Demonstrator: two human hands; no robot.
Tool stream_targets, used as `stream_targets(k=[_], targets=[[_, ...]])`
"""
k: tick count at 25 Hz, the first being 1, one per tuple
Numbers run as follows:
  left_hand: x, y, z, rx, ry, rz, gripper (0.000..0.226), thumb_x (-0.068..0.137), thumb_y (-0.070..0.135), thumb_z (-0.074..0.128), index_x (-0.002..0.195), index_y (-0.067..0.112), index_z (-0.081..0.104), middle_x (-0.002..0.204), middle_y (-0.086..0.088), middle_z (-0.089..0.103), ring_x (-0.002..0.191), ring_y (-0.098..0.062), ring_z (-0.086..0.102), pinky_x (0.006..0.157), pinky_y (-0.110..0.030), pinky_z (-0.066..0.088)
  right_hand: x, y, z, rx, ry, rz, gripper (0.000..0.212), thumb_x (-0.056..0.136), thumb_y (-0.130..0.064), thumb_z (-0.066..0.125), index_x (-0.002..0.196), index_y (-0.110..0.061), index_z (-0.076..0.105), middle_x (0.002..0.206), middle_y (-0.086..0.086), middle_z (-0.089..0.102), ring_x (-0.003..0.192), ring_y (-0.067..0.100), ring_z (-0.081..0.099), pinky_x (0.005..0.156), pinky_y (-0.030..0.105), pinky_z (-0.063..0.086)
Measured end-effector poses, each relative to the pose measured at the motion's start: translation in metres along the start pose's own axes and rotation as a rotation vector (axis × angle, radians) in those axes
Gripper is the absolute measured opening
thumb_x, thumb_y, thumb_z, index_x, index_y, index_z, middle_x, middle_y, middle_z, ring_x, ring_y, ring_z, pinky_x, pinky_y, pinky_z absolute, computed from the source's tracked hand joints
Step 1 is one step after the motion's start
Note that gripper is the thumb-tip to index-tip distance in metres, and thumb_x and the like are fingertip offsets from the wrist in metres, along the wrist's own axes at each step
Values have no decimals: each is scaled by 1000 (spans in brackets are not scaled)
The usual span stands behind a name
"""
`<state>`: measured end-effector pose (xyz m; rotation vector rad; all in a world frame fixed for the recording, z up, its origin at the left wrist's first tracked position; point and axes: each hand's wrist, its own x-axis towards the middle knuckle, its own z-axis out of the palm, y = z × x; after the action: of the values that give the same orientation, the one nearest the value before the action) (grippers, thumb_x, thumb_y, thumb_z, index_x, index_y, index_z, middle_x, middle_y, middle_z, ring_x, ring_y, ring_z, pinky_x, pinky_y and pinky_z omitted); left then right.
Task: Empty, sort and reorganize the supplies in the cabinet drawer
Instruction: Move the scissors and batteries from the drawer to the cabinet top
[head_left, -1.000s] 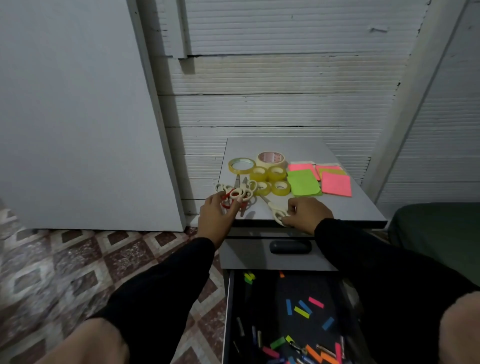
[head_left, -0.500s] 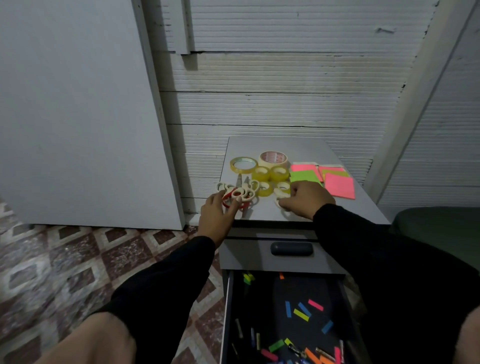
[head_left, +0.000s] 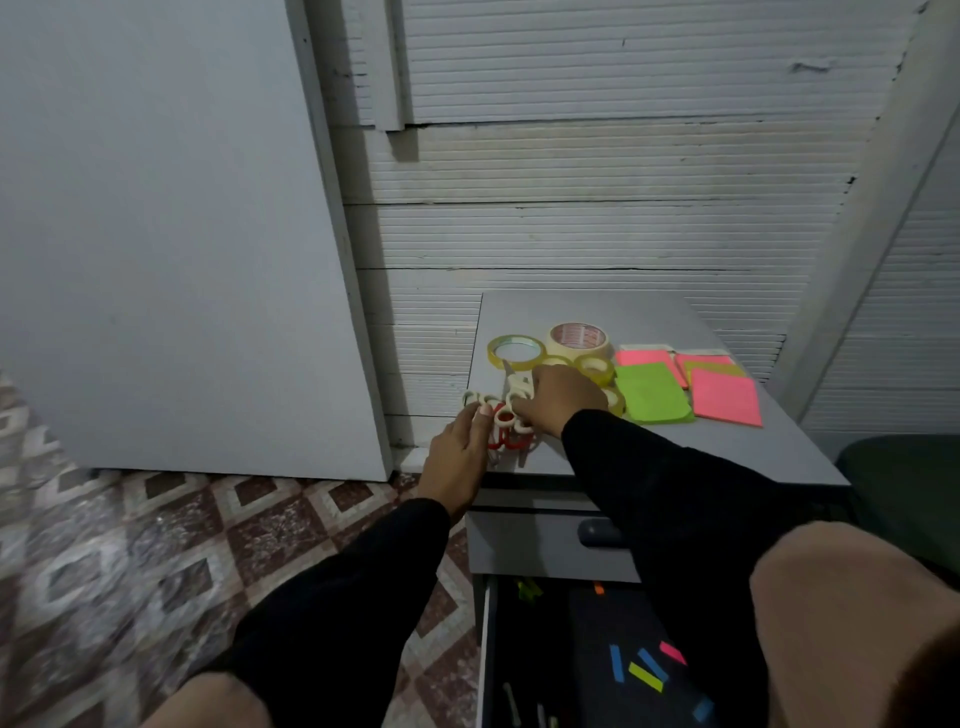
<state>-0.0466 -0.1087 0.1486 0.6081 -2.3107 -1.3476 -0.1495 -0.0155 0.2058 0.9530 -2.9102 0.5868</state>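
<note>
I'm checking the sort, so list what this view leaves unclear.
- Scissors: both hands cover the pile, so the count is unclear.
- Right hand: its fingers curl over the handles; the grip cannot be told.
- Tape rolls: some hide behind that hand.
- Drawer: dark, cut by the bottom edge, sleeve and knee across it.

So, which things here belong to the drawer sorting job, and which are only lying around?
Part of the job:
- scissors, both hands on the pile: left hand, right hand
- tape rolls
- sticky note pads
- cabinet top
- open drawer with colored strips

Just around:
- white board against the wall
- tiled floor
</note>
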Motion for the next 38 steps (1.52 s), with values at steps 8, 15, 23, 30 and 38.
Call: stream_targets(k=[8,15,23,30,38], targets=[[6,-7,0,-54,-59,-41,57,98,50,29,144,17,36,148,-4,40,134,-16,38,103,-23,25,10,-10,10,-3,37,72,41,98,-34,34,111,-4,59,119,15,59,106,33,58,73,31,38],[6,-1,-2,-94,-89,-20,54,97,51,30,137,16,43,136,-2,51,119,-12,47,97,-26,33,7,-5,6,-13,55,46,38,97,-32,35,117,-4,52,120,16,56,105,33,56,70,31,36],[-18,9,-12,4,-91,-55,94,74,82,30,145,20,33,148,-5,39,134,-21,38,113,-41,29,-40,17,-14,43,64,24,17,97,-30,38,89,-15,38,93,8,46,79,23,42,64,31,32],[-82,19,-9,48,-80,24,62,91,50,47,143,17,36,142,-6,43,131,-22,42,108,-36,36,-114,51,-26,54,15,28,13,93,-23,42,87,-11,44,101,14,58,81,27,49,66,31,35],[-152,-18,38,198,-226,-27,68,88,48,56,144,16,33,147,-7,36,134,-23,39,111,-37,34,-190,103,-2,66,-122,78,11,91,-21,46,83,-13,47,92,13,59,84,30,56,67,32,38]])
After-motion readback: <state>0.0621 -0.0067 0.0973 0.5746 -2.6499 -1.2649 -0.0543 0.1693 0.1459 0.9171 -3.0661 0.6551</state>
